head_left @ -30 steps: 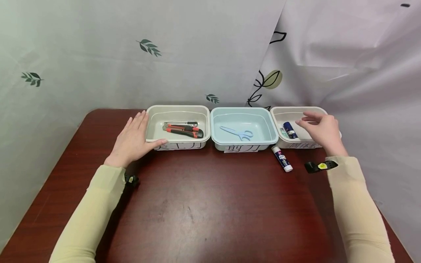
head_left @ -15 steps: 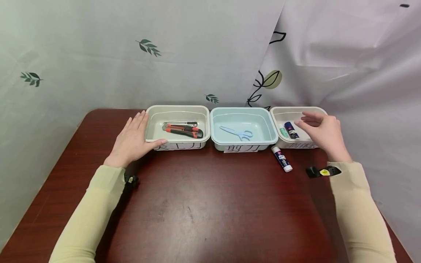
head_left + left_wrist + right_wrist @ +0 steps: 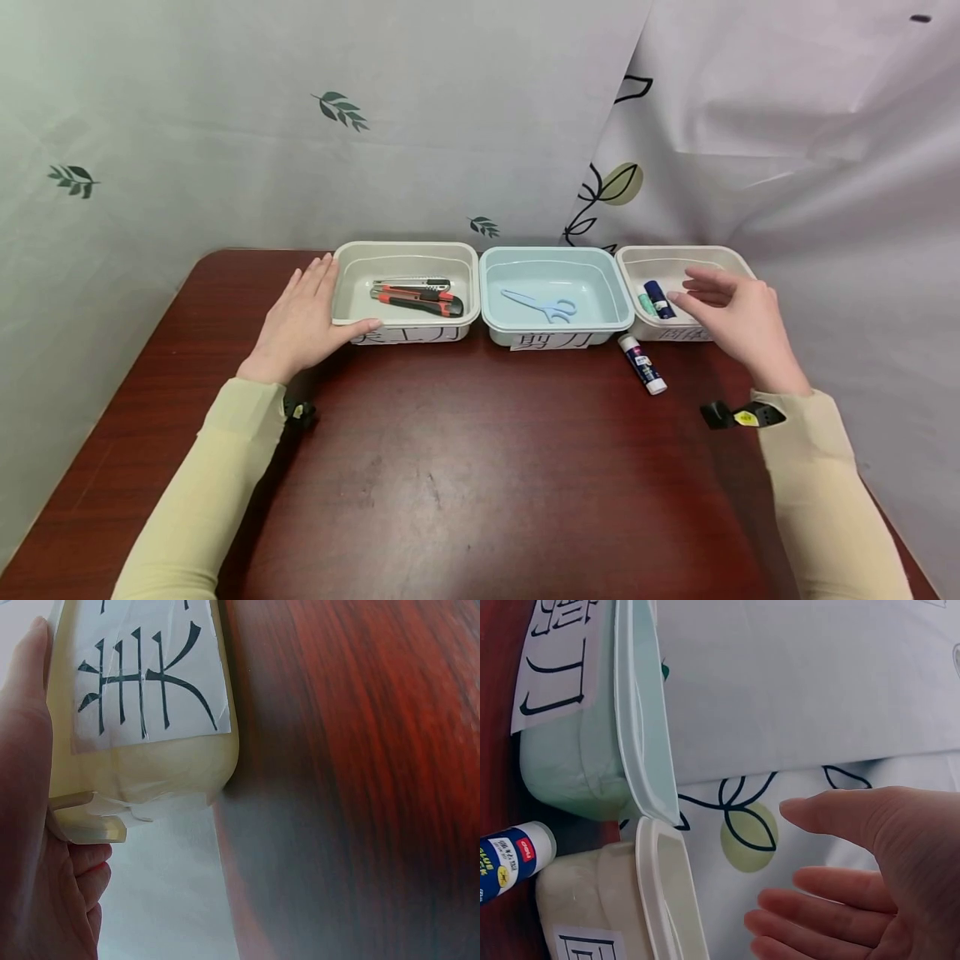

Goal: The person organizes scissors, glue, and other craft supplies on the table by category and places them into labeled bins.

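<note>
My left hand rests against the left end of the beige bin, fingers straight along its side and thumb over the front rim. Orange-and-black utility knives lie inside that bin. The right hand hangs over the right-hand beige bin, holding nothing, its fingers loosely bent and apart from the thumb. Under it in the bin lie a dark blue glue stick and a small green item. Another glue stick, blue with white ends, lies on the table before this bin.
Between the two beige bins stands a light blue bin with light blue scissors in it. Paper labels with handwritten characters are on the bins' fronts. Behind the dark red wooden table hangs a pale cloth with leaf prints.
My right hand has drawn back slightly toward me over the right bin. The glue stick inside that bin has rolled a little. My left hand stays in place.
</note>
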A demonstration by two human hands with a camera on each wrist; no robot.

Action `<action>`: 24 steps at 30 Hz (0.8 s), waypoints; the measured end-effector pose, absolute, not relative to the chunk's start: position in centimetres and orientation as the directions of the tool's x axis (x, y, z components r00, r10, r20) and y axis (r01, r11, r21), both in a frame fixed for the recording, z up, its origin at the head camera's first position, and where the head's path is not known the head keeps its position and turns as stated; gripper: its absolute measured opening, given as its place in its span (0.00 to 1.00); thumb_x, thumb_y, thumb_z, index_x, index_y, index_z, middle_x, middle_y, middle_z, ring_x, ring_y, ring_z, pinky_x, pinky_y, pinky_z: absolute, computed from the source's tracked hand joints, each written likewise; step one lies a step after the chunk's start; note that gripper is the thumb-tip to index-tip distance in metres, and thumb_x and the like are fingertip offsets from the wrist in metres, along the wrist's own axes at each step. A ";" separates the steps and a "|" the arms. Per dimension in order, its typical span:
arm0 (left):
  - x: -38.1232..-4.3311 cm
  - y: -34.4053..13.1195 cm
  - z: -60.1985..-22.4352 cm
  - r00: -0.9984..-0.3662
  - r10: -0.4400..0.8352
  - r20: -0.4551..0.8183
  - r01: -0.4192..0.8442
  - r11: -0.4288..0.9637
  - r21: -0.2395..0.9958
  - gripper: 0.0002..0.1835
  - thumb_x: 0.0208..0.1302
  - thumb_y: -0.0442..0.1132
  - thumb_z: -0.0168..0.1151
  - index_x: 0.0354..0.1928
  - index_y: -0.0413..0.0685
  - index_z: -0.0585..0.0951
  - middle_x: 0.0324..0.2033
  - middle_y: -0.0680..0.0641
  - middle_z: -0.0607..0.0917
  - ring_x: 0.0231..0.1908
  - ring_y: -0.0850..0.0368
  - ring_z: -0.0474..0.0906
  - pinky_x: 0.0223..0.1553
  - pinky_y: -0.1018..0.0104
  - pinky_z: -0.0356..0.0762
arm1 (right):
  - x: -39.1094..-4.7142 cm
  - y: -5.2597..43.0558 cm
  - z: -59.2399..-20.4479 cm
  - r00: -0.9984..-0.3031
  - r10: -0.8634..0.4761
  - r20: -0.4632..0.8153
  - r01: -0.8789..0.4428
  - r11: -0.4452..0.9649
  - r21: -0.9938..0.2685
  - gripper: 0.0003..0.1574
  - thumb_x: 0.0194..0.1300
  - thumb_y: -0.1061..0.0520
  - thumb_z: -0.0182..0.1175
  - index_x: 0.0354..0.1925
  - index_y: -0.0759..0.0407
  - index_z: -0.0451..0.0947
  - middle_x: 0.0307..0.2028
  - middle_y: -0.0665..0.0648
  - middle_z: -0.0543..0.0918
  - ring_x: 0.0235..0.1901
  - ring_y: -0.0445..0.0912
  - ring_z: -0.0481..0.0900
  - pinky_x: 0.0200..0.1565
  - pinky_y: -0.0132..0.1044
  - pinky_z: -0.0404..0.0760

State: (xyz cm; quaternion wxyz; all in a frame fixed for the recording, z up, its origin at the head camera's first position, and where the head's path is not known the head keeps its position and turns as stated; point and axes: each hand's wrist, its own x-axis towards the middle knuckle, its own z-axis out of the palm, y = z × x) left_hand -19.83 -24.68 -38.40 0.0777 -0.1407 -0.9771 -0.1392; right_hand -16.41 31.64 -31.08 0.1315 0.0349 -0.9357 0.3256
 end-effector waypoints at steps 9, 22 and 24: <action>-19.9 -24.7 -38.6 -0.946 0.257 0.198 0.301 0.921 0.246 0.64 0.61 0.77 0.57 0.79 0.32 0.49 0.78 0.33 0.51 0.77 0.40 0.44 0.77 0.52 0.35 | -15.2 31.2 -31.6 -0.968 -0.006 0.250 -0.165 0.766 -0.621 0.30 0.65 0.47 0.72 0.59 0.63 0.82 0.47 0.66 0.87 0.33 0.17 0.76 0.36 0.14 0.76; -19.8 -24.6 -38.5 -0.947 0.254 0.197 0.299 0.920 0.252 0.65 0.60 0.77 0.57 0.79 0.32 0.49 0.78 0.34 0.51 0.78 0.41 0.44 0.77 0.54 0.33 | -13.9 31.0 -32.3 -0.966 -0.073 0.246 -0.211 0.773 -0.598 0.27 0.64 0.50 0.73 0.56 0.64 0.84 0.47 0.66 0.87 0.35 0.19 0.77 0.37 0.14 0.76; -19.7 -24.6 -38.5 -0.947 0.254 0.195 0.299 0.920 0.253 0.65 0.60 0.77 0.57 0.79 0.32 0.49 0.78 0.34 0.51 0.78 0.41 0.43 0.77 0.54 0.32 | -13.8 31.0 -32.4 -0.968 -0.074 0.241 -0.208 0.776 -0.596 0.27 0.64 0.50 0.73 0.55 0.64 0.85 0.47 0.66 0.87 0.35 0.19 0.77 0.37 0.14 0.76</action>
